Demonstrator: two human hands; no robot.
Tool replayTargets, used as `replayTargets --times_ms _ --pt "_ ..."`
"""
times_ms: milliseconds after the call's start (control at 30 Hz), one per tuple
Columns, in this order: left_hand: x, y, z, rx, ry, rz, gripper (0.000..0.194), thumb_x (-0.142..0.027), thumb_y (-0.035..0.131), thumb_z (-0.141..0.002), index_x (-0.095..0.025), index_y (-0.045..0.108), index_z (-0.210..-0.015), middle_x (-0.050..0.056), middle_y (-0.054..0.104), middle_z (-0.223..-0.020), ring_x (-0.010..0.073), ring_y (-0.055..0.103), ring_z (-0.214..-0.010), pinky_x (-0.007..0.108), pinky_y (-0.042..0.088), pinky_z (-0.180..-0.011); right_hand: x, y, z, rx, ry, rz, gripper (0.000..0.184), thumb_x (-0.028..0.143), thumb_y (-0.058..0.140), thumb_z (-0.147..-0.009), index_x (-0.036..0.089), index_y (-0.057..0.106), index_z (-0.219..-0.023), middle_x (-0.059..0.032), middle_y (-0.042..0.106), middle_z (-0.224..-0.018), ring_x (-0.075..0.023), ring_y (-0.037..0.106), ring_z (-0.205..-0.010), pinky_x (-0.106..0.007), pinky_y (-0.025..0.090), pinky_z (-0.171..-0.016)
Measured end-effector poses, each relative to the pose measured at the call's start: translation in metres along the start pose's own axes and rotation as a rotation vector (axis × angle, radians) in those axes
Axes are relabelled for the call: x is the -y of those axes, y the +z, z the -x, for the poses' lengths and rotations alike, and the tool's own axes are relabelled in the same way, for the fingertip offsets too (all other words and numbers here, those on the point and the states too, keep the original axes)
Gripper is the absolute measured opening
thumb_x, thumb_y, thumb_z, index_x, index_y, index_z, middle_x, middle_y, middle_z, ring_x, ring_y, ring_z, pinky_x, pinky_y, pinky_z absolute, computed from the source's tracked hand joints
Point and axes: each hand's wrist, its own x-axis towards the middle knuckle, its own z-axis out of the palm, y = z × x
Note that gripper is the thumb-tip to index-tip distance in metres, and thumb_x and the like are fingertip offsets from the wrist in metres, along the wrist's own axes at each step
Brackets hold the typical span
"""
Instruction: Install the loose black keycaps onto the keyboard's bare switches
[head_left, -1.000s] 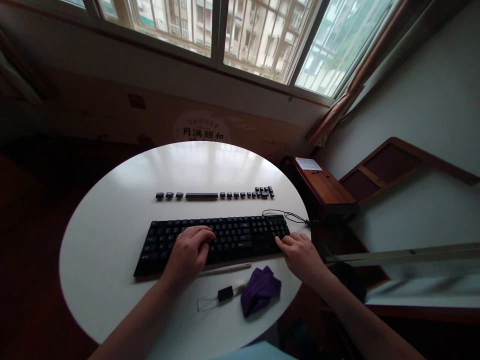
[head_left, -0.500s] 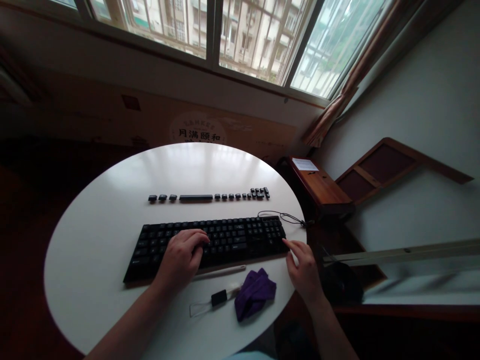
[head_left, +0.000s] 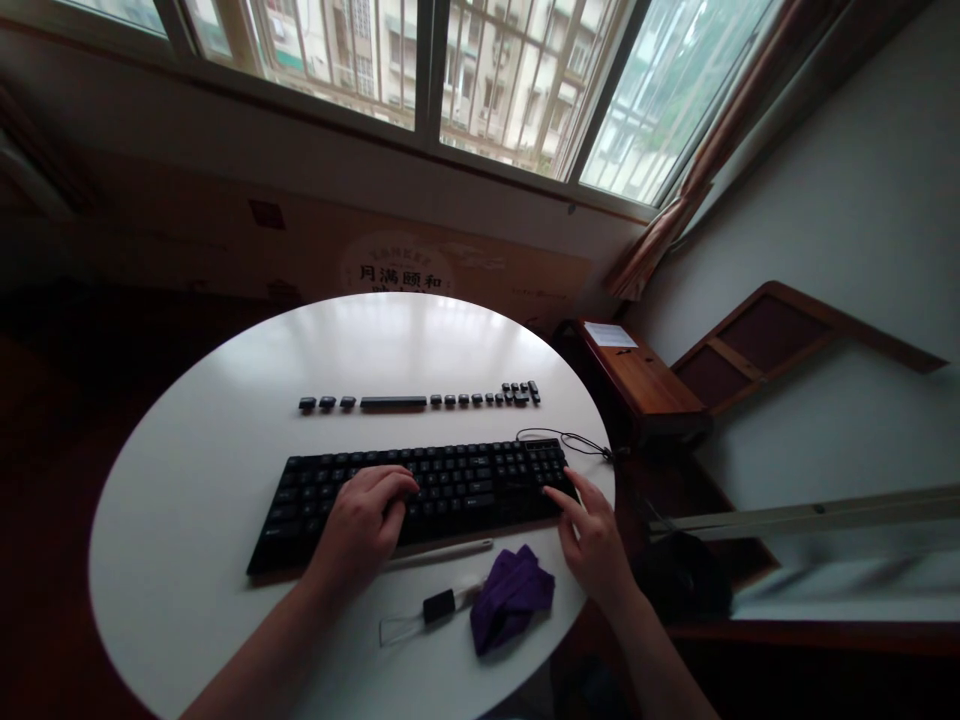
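A black keyboard (head_left: 442, 490) lies on the white round table (head_left: 172, 480). My left hand (head_left: 367, 515) rests over its middle, fingers bent onto the keys and thumb apart; some fingertips are hidden. At the number pad, my right hand (head_left: 589, 530) has its fingers spread, with the index fingertip on the lower part of the pad and another finger by the keyboard's right edge. Behind the keyboard runs a row of loose keycaps, among them a long space bar (head_left: 393, 403) and a small cluster of keycaps (head_left: 520, 393) on the right.
In front of the keyboard lie a thin light-coloured stick (head_left: 442, 551), a wire keycap puller (head_left: 439, 605) with a black grip, and a crumpled purple cloth (head_left: 514, 598). The keyboard's cable (head_left: 577, 441) is coiled at the right table edge. A wooden side table (head_left: 649, 375) stands beyond.
My right hand has shifted slightly left, its index finger moving from the keyboard's right edge onto the number pad area. My left hand stays in place on the keyboard.
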Motion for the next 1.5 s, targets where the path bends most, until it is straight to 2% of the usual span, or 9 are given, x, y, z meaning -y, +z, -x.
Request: replayTargets --times_ms 233,433,533,700,833,967,1100,1233,1500 --pt "0.000 0.000 0.001 0.008 -0.014 0.004 0.021 -0.019 0.048 -0.084 -0.022 0.068 -0.088 0.007 0.070 -0.102 0.0259 0.062 -0.100 0.044 0.049 -0.089 0.002 0.003 -0.002 -0.085 0.023 -0.057 0.041 0.010 0.046 -0.089 0.021 0.064 -0.124 -0.0125 0.055 -0.136 -0.0267 0.050 -0.128 -0.050 0.044 -0.107" --pt "-0.001 -0.002 0.000 0.017 -0.002 -0.012 0.022 -0.019 0.047 -0.085 -0.021 0.068 -0.089 0.007 0.070 -0.102 0.0263 0.062 -0.100 0.044 0.049 -0.090 0.004 -0.001 -0.005 -0.103 0.071 -0.079 0.026 0.020 0.050 -0.094 0.019 0.065 -0.115 -0.0107 0.068 -0.107 -0.0250 0.061 -0.103 -0.045 0.050 -0.093" --pt "-0.003 -0.001 0.001 0.023 0.029 -0.050 0.022 -0.016 0.047 -0.084 -0.021 0.068 -0.089 0.007 0.070 -0.103 0.0267 0.062 -0.100 0.045 0.048 -0.090 0.007 -0.005 -0.010 -0.045 0.127 -0.061 0.020 0.024 0.051 -0.095 0.019 0.067 -0.104 -0.0087 0.070 -0.093 -0.0233 0.062 -0.089 -0.039 0.050 -0.082" --pt "-0.014 0.003 0.004 0.043 0.121 -0.117 0.024 -0.010 0.047 -0.084 -0.020 0.067 -0.091 0.008 0.069 -0.104 0.0274 0.061 -0.102 0.047 0.047 -0.093 0.018 -0.013 -0.024 0.131 0.219 0.016 0.018 0.032 0.054 -0.095 0.020 0.067 -0.099 -0.0072 0.071 -0.093 -0.0233 0.063 -0.090 -0.034 0.046 -0.079" --pt "-0.023 0.008 0.006 0.073 0.190 -0.146 0.025 -0.006 0.047 -0.083 -0.018 0.067 -0.091 0.009 0.068 -0.105 0.0271 0.060 -0.103 0.047 0.047 -0.094 0.028 -0.016 -0.038 0.274 0.310 0.142 0.018 0.039 0.059 -0.093 0.022 0.065 -0.097 -0.0038 0.071 -0.085 -0.0211 0.065 -0.078 -0.029 0.041 -0.065" --pt "-0.028 0.015 0.006 0.155 0.270 -0.203 0.030 -0.004 0.047 -0.084 -0.018 0.068 -0.100 0.011 0.066 -0.118 0.0284 0.057 -0.114 0.051 0.041 -0.105 0.033 -0.013 -0.047 0.330 0.338 0.263 0.019 0.041 0.063 -0.091 0.021 0.063 -0.093 -0.0035 0.071 -0.083 -0.0206 0.066 -0.073 -0.028 0.034 -0.058" --pt "-0.036 0.022 -0.006 0.342 0.360 -0.279 0.042 -0.007 0.048 -0.086 -0.023 0.063 -0.122 0.011 0.055 -0.141 0.0292 0.045 -0.134 0.051 0.033 -0.112 0.034 -0.007 -0.047 0.314 0.360 0.278 0.016 0.037 0.062 -0.091 0.021 0.063 -0.092 -0.0035 0.070 -0.081 -0.0201 0.066 -0.073 -0.028 0.033 -0.058" --pt "-0.046 0.037 -0.031 0.474 0.415 -0.303 0.043 -0.024 0.051 -0.094 -0.023 0.054 -0.137 0.014 0.046 -0.150 0.0323 0.037 -0.141 0.052 0.029 -0.113 0.037 -0.002 -0.045 0.241 0.371 0.268 0.014 0.034 0.061 -0.089 0.020 0.062 -0.088 -0.0032 0.070 -0.080 -0.0194 0.065 -0.072 -0.027 0.034 -0.059" --pt "-0.046 0.078 -0.058 0.489 0.499 -0.222 0.043 -0.043 0.052 -0.097 -0.033 0.053 -0.139 0.011 0.043 -0.153 0.0323 0.033 -0.143 0.056 0.020 -0.115 0.036 0.008 -0.044 0.109 0.351 0.215 0.013 0.031 0.060 -0.085 0.020 0.057 -0.078 -0.0026 0.067 -0.076 -0.0177 0.062 -0.068 -0.027 0.036 -0.061"
